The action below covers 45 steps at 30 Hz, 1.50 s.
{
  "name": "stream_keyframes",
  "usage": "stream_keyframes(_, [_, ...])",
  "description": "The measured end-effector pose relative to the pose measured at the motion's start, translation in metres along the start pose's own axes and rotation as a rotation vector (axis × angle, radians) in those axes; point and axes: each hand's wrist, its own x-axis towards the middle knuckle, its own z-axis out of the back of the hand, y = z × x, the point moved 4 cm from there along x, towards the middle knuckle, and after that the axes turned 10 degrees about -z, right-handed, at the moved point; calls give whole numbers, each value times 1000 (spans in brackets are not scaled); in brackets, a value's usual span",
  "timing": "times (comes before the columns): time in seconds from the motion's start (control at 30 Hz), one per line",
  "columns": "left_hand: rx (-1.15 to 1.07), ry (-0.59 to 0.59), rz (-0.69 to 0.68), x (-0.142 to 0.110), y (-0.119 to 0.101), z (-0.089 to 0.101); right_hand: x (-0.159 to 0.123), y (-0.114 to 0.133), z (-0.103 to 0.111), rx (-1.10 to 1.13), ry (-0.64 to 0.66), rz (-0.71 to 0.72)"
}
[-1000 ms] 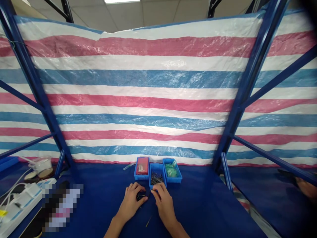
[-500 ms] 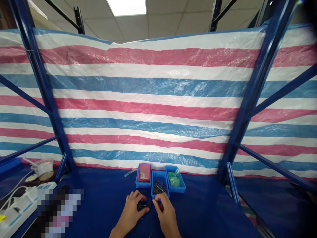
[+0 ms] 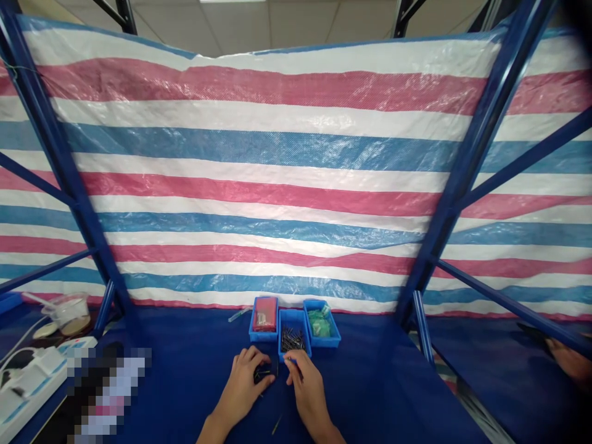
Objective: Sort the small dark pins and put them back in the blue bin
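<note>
My left hand [image 3: 244,387] curls round a small dark thing [image 3: 261,374] with thin, light-coloured pins, low over the blue table. Its thumb and index finger meet the sides of that thing, and the palm side is hidden. At the near end of the middle blue bin [image 3: 308,320], my right hand [image 3: 307,388] has thumb and fingertips pinched together; what is in the pinch is too small to name. Many thin dark metal pins [image 3: 292,338] fill that bin. One thin pin [image 3: 276,425] lies on the table below, between my wrists.
Left of the middle bin, a blue bin [image 3: 251,337] holds a red packet; right of it, another bin [image 3: 336,340] holds green bags. A power strip [image 3: 41,385] lies at left. Blue posts [image 3: 439,228] flank the table. Another person's hand [image 3: 571,359] shows at far right.
The view has tipped down and shifted slightly, showing more of the pin on the table. Both hands keep nearly the same places. Another person's hand has appeared at the right edge.
</note>
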Motion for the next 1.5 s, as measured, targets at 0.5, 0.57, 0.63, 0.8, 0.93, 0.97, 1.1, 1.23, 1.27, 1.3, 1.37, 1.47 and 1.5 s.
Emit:
stream_keyframes(0.5, [2, -4, 10, 0, 1, 2, -2, 7, 3, -136, -94, 53])
stream_keyframes(0.57, [-3, -5, 6, 0, 2, 1, -1, 7, 4, -136, -92, 60])
stream_keyframes(0.63, [-3, -6, 3, 1, 3, 1, -1, 8, 4, -128, -80, 58])
stream_keyframes(0.8, [-1, -10, -2, 2, 2, 2, 0, 8, 2, -24, 11, 12])
stream_keyframes(0.93, [4, -23, 3, 3, 4, 2, 0, 9, 3, 54, 11, -14])
stream_keyframes(0.97, [4, -22, 3, 3, 4, 2, 0, 10, 3, 63, 6, -25])
stream_keyframes(1.1, [-8, -12, 8, 3, 3, 3, -1, 11, 6, 37, -42, -28])
stream_keyframes(1.23, [-21, -8, 22, 2, 1, 4, -1, 12, 6, -64, -72, 21])
stream_keyframes(1.27, [-23, -7, 25, 2, 1, 4, -1, 11, 6, -72, -74, 23])
stream_keyframes(1.3, [-26, -5, 27, 2, 1, 4, -1, 10, 6, -76, -75, 24])
stream_keyframes(1.37, [-27, -4, 30, 2, 1, 4, -1, 9, 5, -79, -77, 34])
stream_keyframes(1.47, [-19, -6, 26, 2, 2, 4, -1, 9, 4, -72, -66, 45])
stream_keyframes(1.5, [-18, -8, 23, 2, 2, 4, -1, 10, 4, -60, -55, 41])
